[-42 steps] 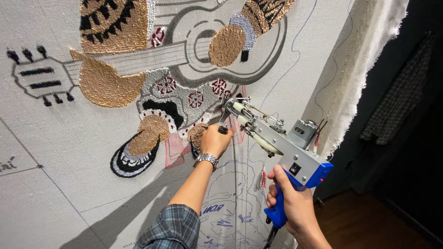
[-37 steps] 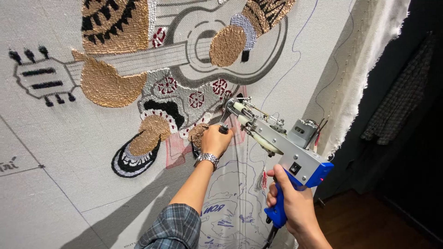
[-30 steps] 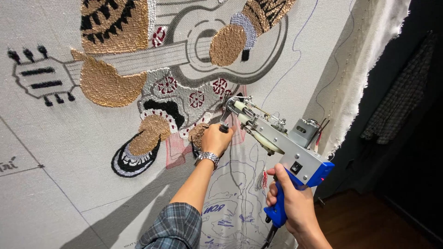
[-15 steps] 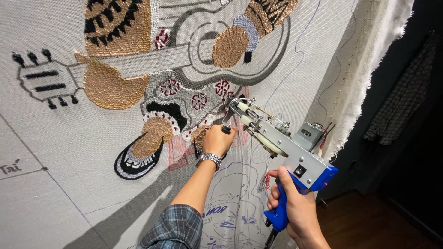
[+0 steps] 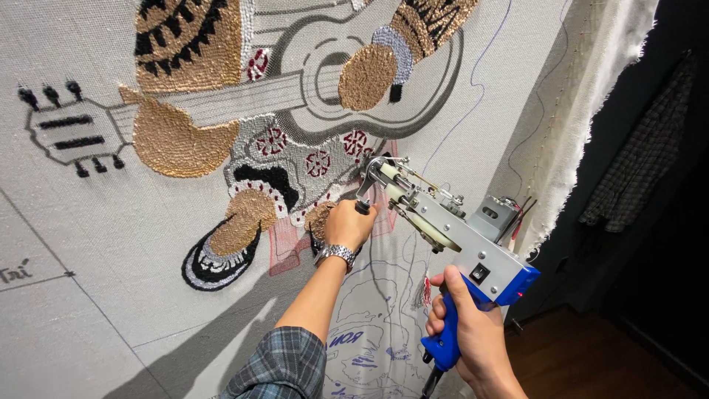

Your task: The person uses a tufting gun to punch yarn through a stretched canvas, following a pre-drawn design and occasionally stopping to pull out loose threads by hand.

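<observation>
A grey and blue tufting gun (image 5: 450, 229) points its needle end at a stretched white cloth (image 5: 111, 295) that bears a partly tufted picture of a guitar player (image 5: 295, 103). My left hand (image 5: 347, 224), with a metal watch at the wrist, is closed on the gun's black front handle, close to the cloth. My right hand (image 5: 473, 336) grips the blue rear handle low at the right. The needle tip touches the cloth near a pink tufted patch (image 5: 284, 240).
The cloth's frayed right edge (image 5: 591, 125) hangs beside a dark area where a checked shirt (image 5: 635, 148) hangs. A wooden floor (image 5: 591, 362) shows at the bottom right. Blue sketch lines (image 5: 362, 347) mark the lower cloth.
The gun and both hands have shifted slightly up and to the right along the cloth. Both grips stay the same.
</observation>
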